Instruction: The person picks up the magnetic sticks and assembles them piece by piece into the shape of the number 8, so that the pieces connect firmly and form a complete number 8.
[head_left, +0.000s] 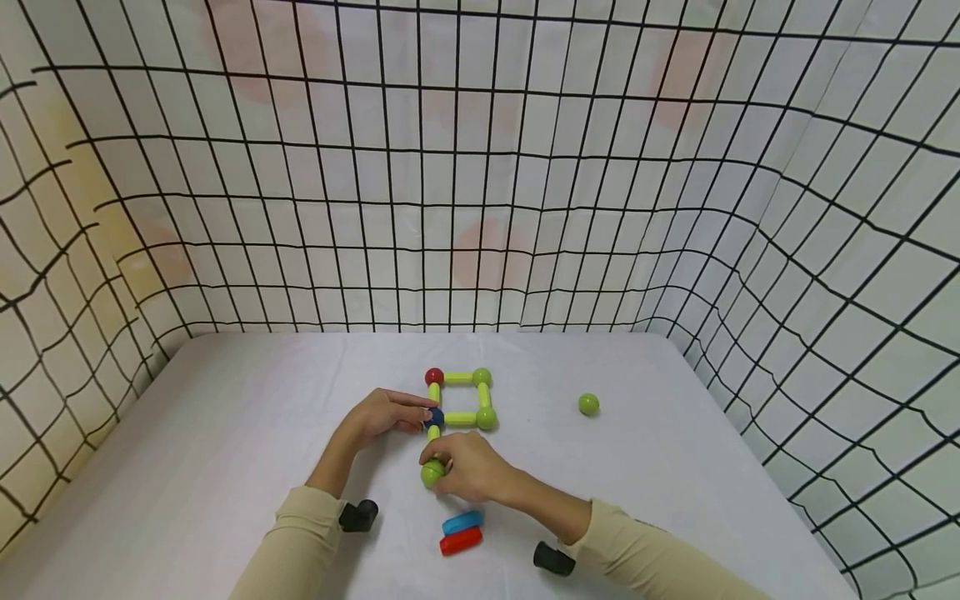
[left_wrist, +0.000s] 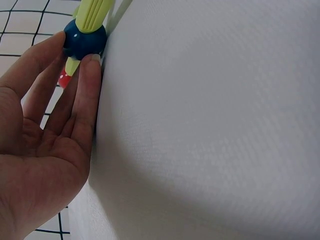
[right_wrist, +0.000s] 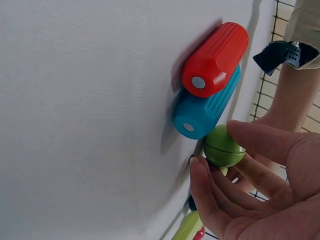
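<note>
A square of yellow-green magnetic rods (head_left: 461, 418) and balls lies on the table, with a red ball (head_left: 434, 377) at its far left corner and green balls on its right side. At the near left corner, my left hand (head_left: 382, 415) pinches the blue ball (left_wrist: 82, 42) between its fingertips. Another yellow-green rod (head_left: 434, 432) extends from that ball towards me. My right hand (head_left: 472, 467) holds a green ball (right_wrist: 222, 147) between thumb and fingers at the near end of this rod. The fingers partly hide the rod, so contact there cannot be told.
A blue rod (head_left: 462, 522) and a red rod (head_left: 461, 541) lie side by side nearer to me. One loose green ball (head_left: 588, 404) sits on the white table (head_left: 675, 467) to the right. Black wire mesh (head_left: 472, 183) encloses the back and sides.
</note>
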